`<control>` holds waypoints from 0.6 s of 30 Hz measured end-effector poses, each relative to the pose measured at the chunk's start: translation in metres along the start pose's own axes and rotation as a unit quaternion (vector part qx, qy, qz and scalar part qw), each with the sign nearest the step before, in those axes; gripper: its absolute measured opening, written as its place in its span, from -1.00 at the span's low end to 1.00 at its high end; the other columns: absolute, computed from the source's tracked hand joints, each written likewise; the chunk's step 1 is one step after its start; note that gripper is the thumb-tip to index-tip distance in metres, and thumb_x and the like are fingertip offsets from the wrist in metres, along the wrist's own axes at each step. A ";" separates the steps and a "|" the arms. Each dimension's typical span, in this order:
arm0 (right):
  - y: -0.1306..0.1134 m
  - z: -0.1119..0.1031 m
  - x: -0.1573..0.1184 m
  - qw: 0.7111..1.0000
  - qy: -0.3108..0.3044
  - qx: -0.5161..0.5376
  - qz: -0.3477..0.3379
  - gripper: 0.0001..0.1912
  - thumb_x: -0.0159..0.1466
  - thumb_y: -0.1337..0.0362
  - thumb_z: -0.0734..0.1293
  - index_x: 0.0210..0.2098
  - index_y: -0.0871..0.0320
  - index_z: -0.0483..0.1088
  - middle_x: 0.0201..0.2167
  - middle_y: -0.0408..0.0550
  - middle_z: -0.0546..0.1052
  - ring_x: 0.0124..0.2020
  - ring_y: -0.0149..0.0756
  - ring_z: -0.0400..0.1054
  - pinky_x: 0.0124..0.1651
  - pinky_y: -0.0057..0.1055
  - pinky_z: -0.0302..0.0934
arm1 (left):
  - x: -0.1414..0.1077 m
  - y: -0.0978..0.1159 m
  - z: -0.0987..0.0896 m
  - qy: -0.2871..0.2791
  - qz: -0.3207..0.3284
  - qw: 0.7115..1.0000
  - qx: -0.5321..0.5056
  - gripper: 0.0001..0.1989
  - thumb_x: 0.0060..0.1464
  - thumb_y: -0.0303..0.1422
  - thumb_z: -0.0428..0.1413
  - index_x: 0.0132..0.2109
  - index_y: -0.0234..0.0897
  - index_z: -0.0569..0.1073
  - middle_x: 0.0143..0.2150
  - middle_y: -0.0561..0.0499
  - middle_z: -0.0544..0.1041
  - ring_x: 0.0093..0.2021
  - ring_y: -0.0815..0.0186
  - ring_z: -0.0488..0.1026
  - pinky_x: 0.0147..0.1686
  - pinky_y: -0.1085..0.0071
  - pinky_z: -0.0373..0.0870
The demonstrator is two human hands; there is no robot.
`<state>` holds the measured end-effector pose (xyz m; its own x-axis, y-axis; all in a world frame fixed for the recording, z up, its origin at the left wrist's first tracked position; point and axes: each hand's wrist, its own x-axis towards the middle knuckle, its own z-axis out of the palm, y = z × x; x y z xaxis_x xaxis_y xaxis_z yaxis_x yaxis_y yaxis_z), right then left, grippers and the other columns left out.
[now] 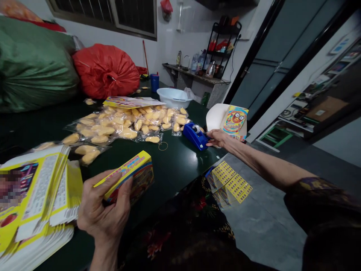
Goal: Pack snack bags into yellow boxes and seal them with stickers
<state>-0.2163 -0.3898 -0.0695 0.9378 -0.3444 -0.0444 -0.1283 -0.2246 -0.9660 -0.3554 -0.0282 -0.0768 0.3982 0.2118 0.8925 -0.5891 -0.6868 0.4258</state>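
Note:
My left hand (pixel 105 205) is closed around a small yellow printed carton (pixel 132 177), held tilted above the dark green table (pixel 166 165). On the right, my arm stretches out to a blue tape dispenser (pixel 196 136) near the table edge. My right hand (pixel 217 138) has its fingers and thumb closed at the dispenser's near right end; whether tape lies between them is too small to tell. A roll of tape (pixel 196 128) sits in the dispenser. Beyond my left hand are wrapped yellow pieces (pixel 118 122) in clear packets, heaped on the table.
Stacked flat yellow cartons (pixel 53 188) lie at the left. Behind the heap stand a red sack (pixel 105 71), a green sack (pixel 34 64), a blue cup (pixel 154 82) and a white basin (pixel 173 98). A printed box (pixel 235 120) is past my right hand. Yellow sheets (pixel 232 180) are below the table edge.

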 end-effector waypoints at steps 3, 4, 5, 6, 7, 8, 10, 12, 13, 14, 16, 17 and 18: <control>0.011 -0.001 -0.019 0.998 0.031 0.047 0.023 -0.77 0.13 0.37 0.36 -0.57 0.19 0.23 -0.63 -0.22 0.31 -0.57 -0.47 0.29 -0.45 -0.42 0.38 | 0.000 -0.001 0.000 0.005 0.009 1.000 0.002 -0.71 -0.07 -0.48 0.28 -0.15 -0.23 0.49 -0.21 -0.05 0.52 -0.24 0.27 0.48 -0.27 0.30 0.41; 0.016 -0.001 -0.026 0.997 0.041 0.062 0.022 -0.77 0.11 0.37 0.36 -0.59 0.17 0.22 -0.62 -0.20 0.32 -0.54 -0.45 0.31 -0.42 -0.41 0.40 | 0.000 -0.001 0.000 -0.001 0.002 1.000 0.002 -0.70 -0.06 -0.49 0.28 -0.13 -0.21 0.49 -0.20 -0.05 0.52 -0.23 0.26 0.48 -0.26 0.29 0.41; 0.021 0.000 -0.031 0.996 0.050 0.074 0.018 -0.77 0.09 0.36 0.36 -0.60 0.16 0.21 -0.61 -0.18 0.33 -0.51 -0.44 0.32 -0.39 -0.42 0.41 | -0.001 0.000 -0.001 -0.008 -0.008 1.000 0.000 -0.68 -0.05 -0.49 0.27 -0.11 -0.19 0.49 -0.18 -0.06 0.52 -0.22 0.25 0.48 -0.25 0.27 0.40; 0.026 0.001 -0.036 0.995 0.058 0.083 0.014 -0.77 0.08 0.35 0.36 -0.60 0.15 0.21 -0.59 -0.16 0.34 -0.48 -0.43 0.34 -0.38 -0.43 0.40 | -0.001 0.000 -0.001 -0.010 -0.014 1.000 -0.005 -0.67 -0.05 -0.50 0.27 -0.09 -0.17 0.48 -0.16 -0.06 0.52 -0.21 0.24 0.48 -0.24 0.25 0.40; 0.031 0.003 -0.038 0.994 0.064 0.086 0.014 -0.77 0.07 0.34 0.36 -0.60 0.15 0.20 -0.58 -0.15 0.35 -0.47 -0.43 0.34 -0.38 -0.45 0.39 | -0.001 0.001 -0.002 -0.011 -0.020 1.000 -0.012 -0.64 -0.05 -0.51 0.27 -0.07 -0.16 0.48 -0.15 -0.07 0.51 -0.20 0.23 0.48 -0.23 0.24 0.39; 0.036 0.005 -0.040 0.994 0.070 0.085 0.016 -0.77 0.07 0.34 0.36 -0.60 0.15 0.20 -0.58 -0.15 0.34 -0.47 -0.43 0.33 -0.40 -0.46 0.37 | -0.002 0.002 -0.002 -0.009 -0.021 1.000 -0.020 -0.62 -0.06 -0.52 0.27 -0.06 -0.14 0.48 -0.14 -0.07 0.51 -0.20 0.22 0.47 -0.23 0.23 0.38; 0.044 0.010 -0.039 0.994 0.078 0.070 0.023 -0.77 0.09 0.36 0.35 -0.60 0.17 0.19 -0.59 -0.18 0.32 -0.51 -0.47 0.29 -0.45 -0.49 0.31 | -0.001 0.004 -0.003 -0.015 -0.027 0.999 -0.032 -0.58 -0.06 -0.54 0.27 -0.03 -0.12 0.46 -0.14 -0.07 0.50 -0.18 0.21 0.46 -0.20 0.22 0.36; 0.049 0.015 -0.036 0.995 0.082 0.043 0.024 -0.74 0.14 0.36 0.34 -0.59 0.19 0.18 -0.60 -0.23 0.28 -0.56 -0.51 0.22 -0.49 -0.53 0.21 | 0.000 0.004 -0.003 -0.022 -0.032 0.999 -0.036 -0.59 -0.04 -0.54 0.26 -0.04 -0.11 0.46 -0.14 -0.06 0.50 -0.17 0.22 0.45 -0.20 0.22 0.35; 0.050 0.017 -0.035 0.996 0.084 0.026 0.018 -0.72 0.17 0.35 0.33 -0.59 0.20 0.17 -0.61 -0.25 0.26 -0.57 -0.53 0.18 -0.50 -0.55 0.17 | 0.001 0.004 -0.003 -0.023 -0.036 0.998 -0.038 -0.61 -0.03 -0.53 0.25 -0.05 -0.11 0.46 -0.14 -0.05 0.50 -0.17 0.22 0.45 -0.20 0.23 0.36; 0.050 0.019 -0.036 0.996 0.086 0.008 0.008 -0.71 0.19 0.33 0.33 -0.59 0.21 0.17 -0.60 -0.26 0.25 -0.57 -0.54 0.15 -0.50 -0.56 0.14 | 0.001 0.003 -0.003 -0.022 -0.039 0.998 -0.040 -0.63 -0.03 -0.53 0.25 -0.06 -0.12 0.47 -0.14 -0.05 0.50 -0.17 0.23 0.45 -0.21 0.24 0.36; 0.050 0.020 -0.042 0.996 0.085 -0.024 -0.021 -0.70 0.22 0.29 0.32 -0.57 0.21 0.18 -0.59 -0.27 0.24 -0.56 -0.53 0.13 -0.49 -0.55 0.11 | 0.001 0.001 -0.001 -0.010 -0.030 0.999 -0.039 -0.66 -0.05 -0.52 0.26 -0.10 -0.16 0.47 -0.16 -0.04 0.50 -0.19 0.26 0.46 -0.23 0.29 0.37; 0.050 0.021 -0.049 0.996 0.076 -0.038 -0.039 -0.70 0.23 0.27 0.31 -0.57 0.20 0.18 -0.58 -0.26 0.24 -0.55 -0.52 0.14 -0.48 -0.54 0.12 | 0.001 0.001 -0.001 -0.003 -0.021 0.999 -0.037 -0.67 -0.06 -0.52 0.27 -0.11 -0.18 0.47 -0.17 -0.03 0.51 -0.21 0.28 0.47 -0.24 0.31 0.38; 0.051 0.020 -0.057 0.995 0.066 -0.051 -0.057 -0.70 0.24 0.25 0.29 -0.56 0.19 0.18 -0.57 -0.25 0.24 -0.54 -0.50 0.14 -0.47 -0.53 0.13 | 0.000 0.000 0.000 0.003 -0.014 0.999 -0.036 -0.68 -0.07 -0.52 0.27 -0.13 -0.19 0.48 -0.17 -0.02 0.51 -0.22 0.30 0.47 -0.26 0.34 0.38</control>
<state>-0.2697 -0.3630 -0.1209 0.8989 -0.4255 0.1048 -0.0608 -0.3580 -0.9318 -0.3556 -0.0283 -0.0765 0.4111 0.2354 0.8807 -0.6269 -0.6284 0.4606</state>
